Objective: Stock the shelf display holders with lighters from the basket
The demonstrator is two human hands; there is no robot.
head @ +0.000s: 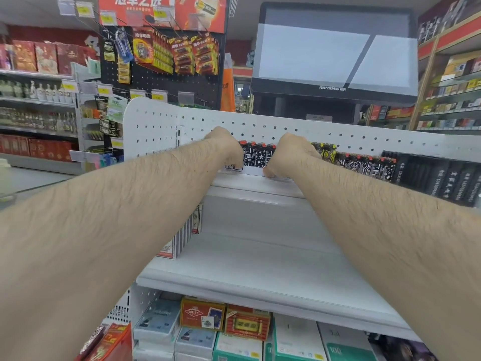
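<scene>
Shelving fills most of the view: a white pegboard back panel rises behind the top shelf, and a bare white shelf sits below it, with boxed goods on the lowest level. Behind stands a dark monitor and a battery display

Along the top shelf runs a row of lighters: black ones with white lettering at the far right, then black-and-white patterned ones, yellow-and-black ones, and a short run of patterned lighters with red caps between the two hands. They stand upright in a white display holder at the shelf front. No basket is in view

Both arms reach forward. The left hand has its fingers curled down at the left end of that short run; the right hand has its fingers curled down at the right end, thumb tip near the holder's front edge. Whether either hand actually pinches a lighter cannot be told, since the fingertips are hidden or blurred

By my reading, the step in hand is seating or squaring up lighters in the holder. Next would likely call for letting go without tipping the row, then fetching more from the basket for the gap left of the left hand
</scene>
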